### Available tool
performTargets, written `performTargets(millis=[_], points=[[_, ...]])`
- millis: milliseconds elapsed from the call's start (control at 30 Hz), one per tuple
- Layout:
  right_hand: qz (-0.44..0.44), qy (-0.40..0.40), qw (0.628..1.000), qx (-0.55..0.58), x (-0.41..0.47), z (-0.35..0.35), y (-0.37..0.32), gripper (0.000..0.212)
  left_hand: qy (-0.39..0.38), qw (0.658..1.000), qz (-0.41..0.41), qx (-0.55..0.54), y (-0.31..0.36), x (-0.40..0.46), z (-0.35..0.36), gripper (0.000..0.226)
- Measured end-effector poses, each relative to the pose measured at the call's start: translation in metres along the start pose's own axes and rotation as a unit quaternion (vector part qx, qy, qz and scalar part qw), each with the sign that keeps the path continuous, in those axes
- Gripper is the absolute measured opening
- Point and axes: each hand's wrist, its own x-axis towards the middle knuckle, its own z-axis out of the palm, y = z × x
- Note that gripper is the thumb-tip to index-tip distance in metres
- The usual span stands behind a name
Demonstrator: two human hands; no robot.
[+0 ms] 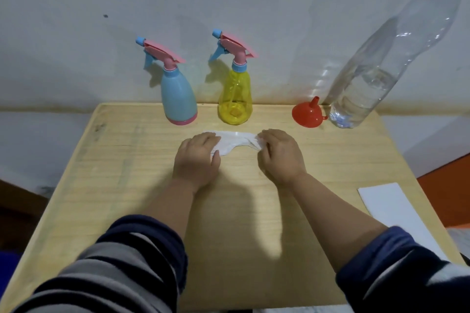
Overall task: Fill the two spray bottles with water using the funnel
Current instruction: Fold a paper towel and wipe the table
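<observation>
A blue spray bottle [178, 94] and a clear yellow spray bottle [235, 95] stand upright at the table's back edge, both with pink and blue trigger heads screwed on. To their right a red funnel [306, 113] rests mouth down, spout up. A tall clear water bottle [376, 68] with a blue cap stands beside it, partly filled. In front of the spray bottles lies a white tissue [232, 141]. My left hand [197, 159] presses flat on its left part, and my right hand [278, 154] pinches its right end.
The wooden table [127, 173] stands against a white wall. A white sheet of paper [396, 211] lies near the table's right edge. My striped sleeves fill the bottom of the view.
</observation>
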Motion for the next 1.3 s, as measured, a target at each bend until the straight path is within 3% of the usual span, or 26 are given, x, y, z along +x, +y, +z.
performTargets(millis=[33,133,233,733,1300], points=[[-0.008,-0.02,1.0,-0.006,0.003,0.0,-0.001,0.03,-0.012,1.0,0.011,0.005,-0.001,0.003,0.002,0.051],[-0.021,-0.185,0.981,-0.063,0.007,0.003,0.006,0.047,-0.116,0.993,0.019,0.029,0.003,0.008,0.006,0.069],[-0.033,-0.257,0.96,-0.108,0.004,0.006,0.017,0.06,-0.188,0.98,-0.017,0.056,0.005,0.012,0.012,0.065],[0.022,-0.286,0.947,-0.147,-0.034,-0.01,-0.01,0.068,-0.205,0.977,-0.029,0.045,0.028,-0.036,0.0,0.071],[0.083,-0.288,0.943,-0.144,-0.15,-0.04,-0.059,0.065,-0.241,0.968,-0.007,0.075,0.065,-0.14,-0.02,0.068]])
